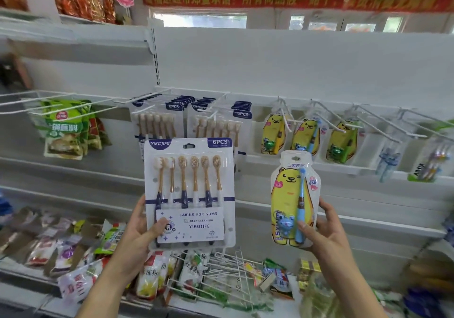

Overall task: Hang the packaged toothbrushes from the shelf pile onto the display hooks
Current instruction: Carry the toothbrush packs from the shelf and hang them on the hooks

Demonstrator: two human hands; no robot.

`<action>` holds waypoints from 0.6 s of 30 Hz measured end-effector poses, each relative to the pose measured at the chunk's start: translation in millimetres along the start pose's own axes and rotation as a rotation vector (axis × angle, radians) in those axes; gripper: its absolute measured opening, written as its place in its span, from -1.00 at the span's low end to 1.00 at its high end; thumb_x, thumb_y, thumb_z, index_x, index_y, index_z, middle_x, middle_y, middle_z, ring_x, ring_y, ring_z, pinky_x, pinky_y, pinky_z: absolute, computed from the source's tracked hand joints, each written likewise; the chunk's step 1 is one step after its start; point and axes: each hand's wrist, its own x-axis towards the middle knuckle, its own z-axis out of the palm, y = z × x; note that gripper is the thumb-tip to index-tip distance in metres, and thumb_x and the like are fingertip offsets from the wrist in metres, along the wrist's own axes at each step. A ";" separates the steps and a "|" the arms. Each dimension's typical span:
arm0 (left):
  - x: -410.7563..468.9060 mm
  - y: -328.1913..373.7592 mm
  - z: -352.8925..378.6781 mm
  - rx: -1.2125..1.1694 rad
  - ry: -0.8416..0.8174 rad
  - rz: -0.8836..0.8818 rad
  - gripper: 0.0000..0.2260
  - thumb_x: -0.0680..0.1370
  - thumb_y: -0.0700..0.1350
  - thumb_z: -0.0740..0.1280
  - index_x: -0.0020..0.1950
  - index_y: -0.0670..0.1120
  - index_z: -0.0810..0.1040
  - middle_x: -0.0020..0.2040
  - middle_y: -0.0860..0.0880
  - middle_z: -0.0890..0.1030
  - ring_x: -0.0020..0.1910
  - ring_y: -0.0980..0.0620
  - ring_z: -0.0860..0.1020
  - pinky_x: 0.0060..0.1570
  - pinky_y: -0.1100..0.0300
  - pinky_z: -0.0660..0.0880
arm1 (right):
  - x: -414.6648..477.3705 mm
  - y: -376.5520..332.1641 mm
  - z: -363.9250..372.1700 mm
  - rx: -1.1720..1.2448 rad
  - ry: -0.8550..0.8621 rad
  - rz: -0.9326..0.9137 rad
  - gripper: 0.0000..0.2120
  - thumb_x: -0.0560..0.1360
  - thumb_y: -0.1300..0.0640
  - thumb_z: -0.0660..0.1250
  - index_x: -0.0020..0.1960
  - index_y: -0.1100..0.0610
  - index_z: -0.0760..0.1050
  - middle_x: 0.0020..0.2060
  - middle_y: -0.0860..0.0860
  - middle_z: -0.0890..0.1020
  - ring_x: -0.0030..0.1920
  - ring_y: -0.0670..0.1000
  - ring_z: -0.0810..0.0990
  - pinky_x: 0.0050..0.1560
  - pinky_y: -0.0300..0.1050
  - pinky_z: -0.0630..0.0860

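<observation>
hands hold one pack each, raised in front of the hook rail. the left hand [137, 229] grips the lower left corner of the six-brush card [189, 190], thumb laid across its front. the right hand [326, 229] grips the lower right side of the bear pouch [291, 200], thumb on the blue brush handle. both packs are upright and below the hooks, on none of them yet.

the step looks like the carry between pile and hook. next, the card's top slot [188, 146] has to rise to a wire tip above the hung six-packs [157, 121] at far left. the pouch's own hole [296, 158] belongs further right, on the bear hooks [321, 116], where three hung bear pouches [305, 133] sit. one pack at a time seems wise, since no hand is free to steady anything.

room differs by row. the six-pack rows look well filled, navy tops stacked close, so little bare wire may be left near the tips. the wide card could also catch on the neighbouring row [218, 121]. the bear hooks show long bare wire pointing toward the near side, an easier target. their tips stick out at an angle, so the pouch must meet them square.

below the hands, loose wire hooks [231, 268] lie among food pouches on the near shelf. green bags [63, 131] hang at far left, well apart.
</observation>
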 end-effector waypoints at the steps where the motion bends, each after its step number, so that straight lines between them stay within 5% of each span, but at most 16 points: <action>1: 2.5 1.8 -2.3 0.005 -0.002 0.008 -0.26 0.39 -0.09 0.58 0.50 0.19 0.35 0.26 -0.06 0.67 0.21 -0.08 0.65 0.02 0.01 0.67 | 0.8 -1.2 1.8 0.000 0.008 -0.011 -0.08 -0.02 -0.22 0.72 0.27 -0.16 0.43 0.05 0.14 0.73 0.01 0.26 0.72 -0.01 0.41 0.61; 6: 17.6 13.0 -5.9 0.057 -0.055 0.011 -0.28 0.37 0.07 0.61 0.45 0.33 0.36 0.37 0.12 0.58 0.28 0.08 0.60 0.22 0.01 0.58 | 1.7 -7.8 6.5 -0.029 0.070 -0.052 -0.42 0.33 0.16 0.48 0.27 -0.15 0.41 0.01 0.10 0.74 -0.03 0.24 0.73 -0.01 0.32 0.63; 10: 33.9 16.0 1.2 0.043 -0.081 0.013 -0.11 0.25 0.18 0.65 0.51 0.31 0.31 0.37 0.08 0.59 0.31 -0.01 0.59 0.30 -0.18 0.49 | -1.4 -14.7 3.0 -0.028 0.087 -0.080 -0.18 0.11 -0.16 0.69 0.29 -0.18 0.41 0.03 0.10 0.74 -0.02 0.21 0.73 0.02 0.37 0.61; 12: 41.5 15.2 7.2 0.038 -0.084 0.027 -0.23 0.40 0.04 0.57 0.53 0.29 0.30 0.35 0.06 0.60 0.31 -0.05 0.59 0.31 -0.26 0.48 | -3.6 -19.0 -2.1 -0.023 0.090 -0.078 0.03 -0.07 -0.30 0.70 0.32 -0.17 0.39 0.05 0.11 0.73 0.00 0.23 0.73 0.02 0.39 0.61; 18: 57.7 16.4 24.9 0.025 -0.106 0.028 -0.29 0.41 -0.09 0.48 0.50 0.24 0.35 0.32 0.00 0.62 0.30 -0.11 0.59 0.33 -0.28 0.45 | -8.9 -32.3 -14.0 -0.035 0.149 -0.095 -0.07 0.02 -0.23 0.69 0.31 -0.16 0.40 0.08 0.11 0.72 0.02 0.23 0.72 0.04 0.44 0.59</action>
